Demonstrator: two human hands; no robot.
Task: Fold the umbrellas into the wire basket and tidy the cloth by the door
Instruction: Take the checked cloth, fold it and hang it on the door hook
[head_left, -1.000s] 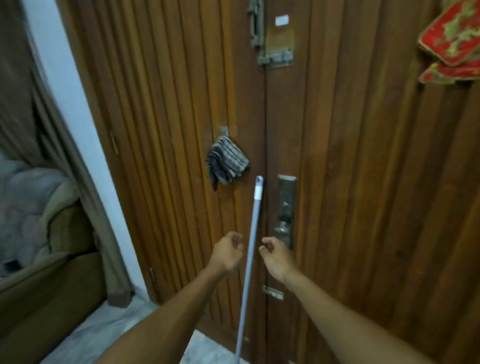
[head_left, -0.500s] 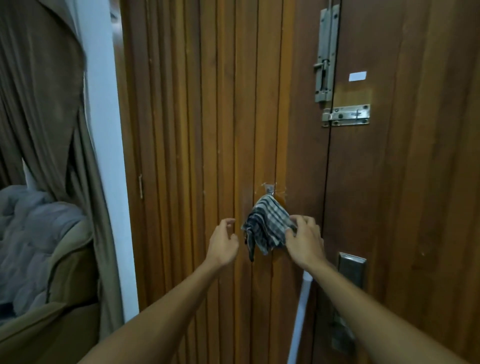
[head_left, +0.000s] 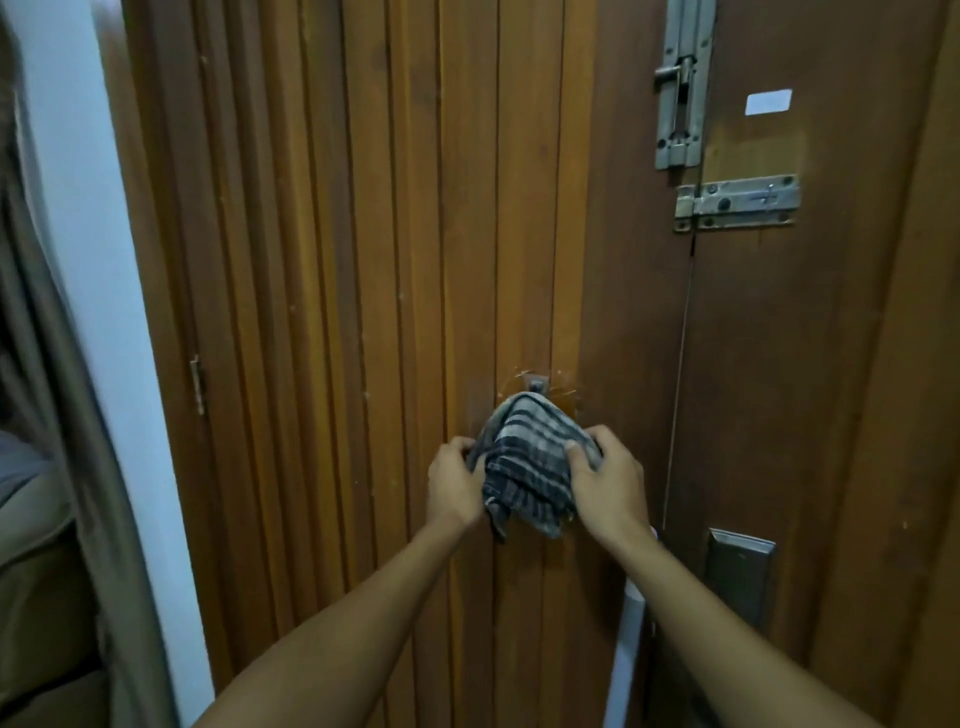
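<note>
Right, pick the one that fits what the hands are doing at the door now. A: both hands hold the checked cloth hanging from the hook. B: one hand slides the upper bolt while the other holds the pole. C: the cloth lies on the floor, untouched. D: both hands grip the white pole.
A: the left hand and right hand grip the checked cloth from either side, below the hook.

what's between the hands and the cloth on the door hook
Nothing visible. The left hand and right hand both already grip the checked cloth from either side while it hangs on the hook. The white pole leans below the right wrist, clear of it.
</note>
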